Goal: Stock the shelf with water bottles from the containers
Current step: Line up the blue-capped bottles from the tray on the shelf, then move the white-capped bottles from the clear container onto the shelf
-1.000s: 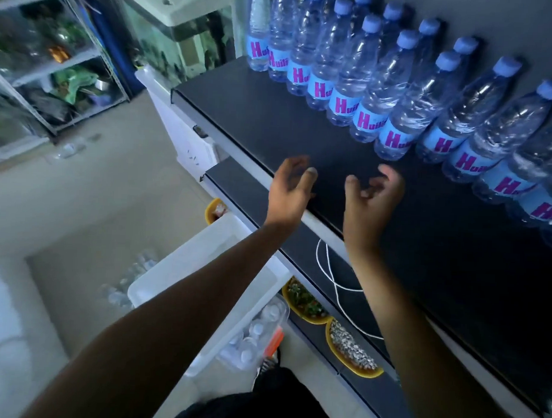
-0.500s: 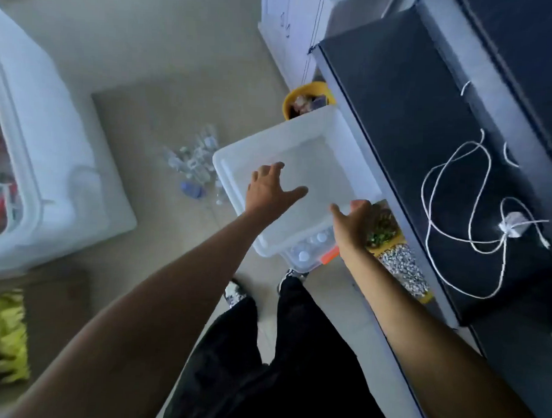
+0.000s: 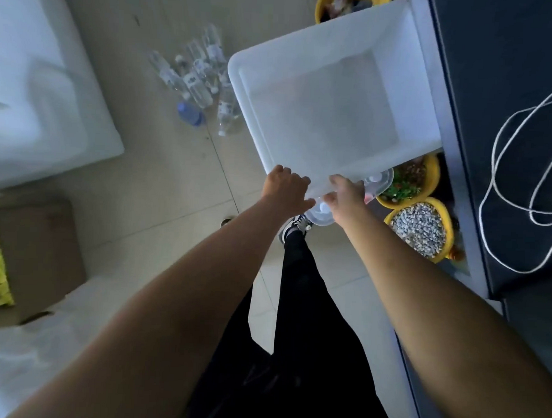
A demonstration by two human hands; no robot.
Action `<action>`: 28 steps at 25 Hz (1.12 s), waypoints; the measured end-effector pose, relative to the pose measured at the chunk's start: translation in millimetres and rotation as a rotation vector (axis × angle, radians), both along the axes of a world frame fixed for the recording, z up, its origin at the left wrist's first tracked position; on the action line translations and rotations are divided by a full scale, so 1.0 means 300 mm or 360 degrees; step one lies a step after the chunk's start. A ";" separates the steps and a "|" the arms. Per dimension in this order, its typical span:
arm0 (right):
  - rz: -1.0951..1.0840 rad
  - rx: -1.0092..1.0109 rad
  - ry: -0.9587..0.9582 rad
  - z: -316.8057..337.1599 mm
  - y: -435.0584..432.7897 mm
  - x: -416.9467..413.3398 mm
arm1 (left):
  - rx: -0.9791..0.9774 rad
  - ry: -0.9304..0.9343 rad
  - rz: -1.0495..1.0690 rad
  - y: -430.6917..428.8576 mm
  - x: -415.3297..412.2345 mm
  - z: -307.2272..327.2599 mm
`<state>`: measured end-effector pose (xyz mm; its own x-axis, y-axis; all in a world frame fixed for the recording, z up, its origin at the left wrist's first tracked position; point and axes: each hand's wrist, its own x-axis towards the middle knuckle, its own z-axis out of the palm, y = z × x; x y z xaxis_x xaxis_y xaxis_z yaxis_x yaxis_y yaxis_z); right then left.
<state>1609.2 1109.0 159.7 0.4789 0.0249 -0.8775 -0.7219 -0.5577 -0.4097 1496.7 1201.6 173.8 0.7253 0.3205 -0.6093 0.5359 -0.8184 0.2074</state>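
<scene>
Hands: left hand [image 3: 286,187], right hand [image 3: 347,195], fingers curled over top bin [image 3: 319,101] near rim.
Stock: bottles [image 3: 324,207] in lower bin [image 3: 388,181] beneath; others on floor [image 3: 175,174].
Risk: one-edge grip; top bin may tip, slip.

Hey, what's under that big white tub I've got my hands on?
A clear container with white bottle caps peeks out beneath the white tub's near edge. The tub covers the rest, so its bottle count is hidden.
</scene>
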 end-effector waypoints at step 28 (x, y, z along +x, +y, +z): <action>0.1822 0.0001 -0.0221 -0.846 0.233 -1.064 | -0.0514 0.0104 0.1994 -0.131 -1.047 -0.835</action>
<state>1290.0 1178.9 -94.1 0.2676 0.5075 -0.8190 0.2583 -0.8567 -0.4465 1182.5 1162.4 -76.7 0.0061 0.5884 -0.8086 0.9129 0.3267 0.2446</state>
